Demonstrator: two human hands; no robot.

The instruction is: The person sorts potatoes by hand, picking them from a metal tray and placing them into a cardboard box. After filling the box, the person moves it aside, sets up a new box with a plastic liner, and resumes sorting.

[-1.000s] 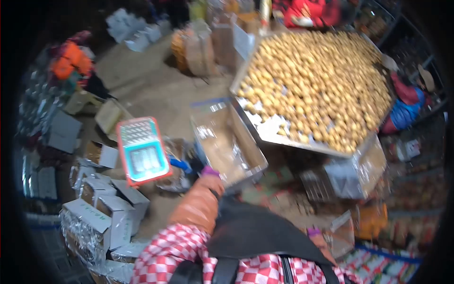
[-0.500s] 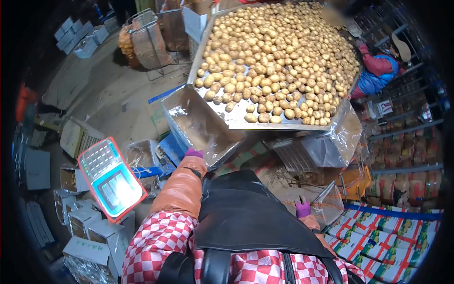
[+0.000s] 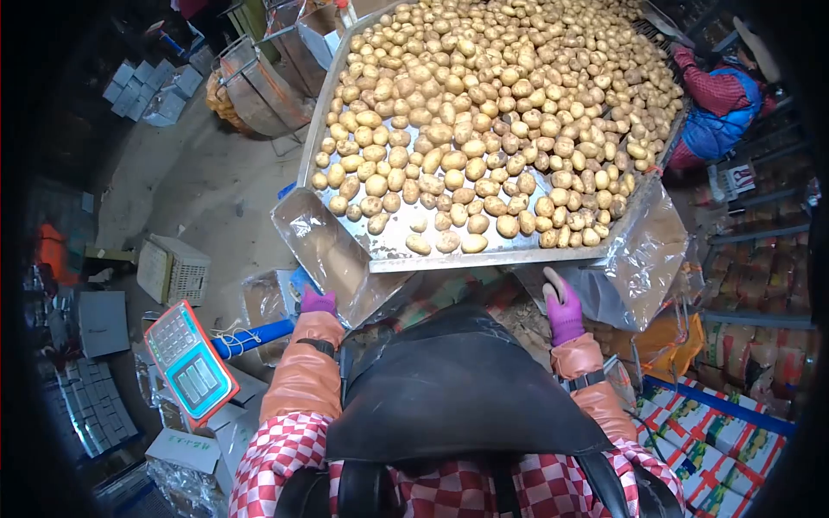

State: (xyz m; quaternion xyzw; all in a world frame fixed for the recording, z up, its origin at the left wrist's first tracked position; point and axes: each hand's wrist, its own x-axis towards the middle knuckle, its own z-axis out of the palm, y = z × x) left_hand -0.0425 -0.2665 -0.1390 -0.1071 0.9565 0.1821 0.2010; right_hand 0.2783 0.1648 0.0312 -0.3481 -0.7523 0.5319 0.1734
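My left hand (image 3: 318, 300), in a purple glove, is at the near left wall of a cardboard box (image 3: 345, 250) lined with clear plastic. Its fingers curl at the box edge and are partly hidden. My right hand (image 3: 563, 312), gloved alike, reaches forward with fingers apart and nothing in them, just below the front rim of a metal sorting table (image 3: 484, 257). Many potatoes (image 3: 453, 160) cover that table. Another plastic-lined box (image 3: 643, 259) hangs at its right corner, to the right of my right hand.
A scale display (image 3: 192, 367) on a blue post stands left of my arm. A person (image 3: 721, 108) in a blue vest works at the table's right side. Printed cartons (image 3: 717, 432) are stacked at lower right. A plastic crate (image 3: 177, 269) and several white boxes (image 3: 186, 453) are on the left.
My right hand has risen from low beside the apron to near the table's front rim. My left hand stays at the box wall. The view has shifted, and the table appears nearer.
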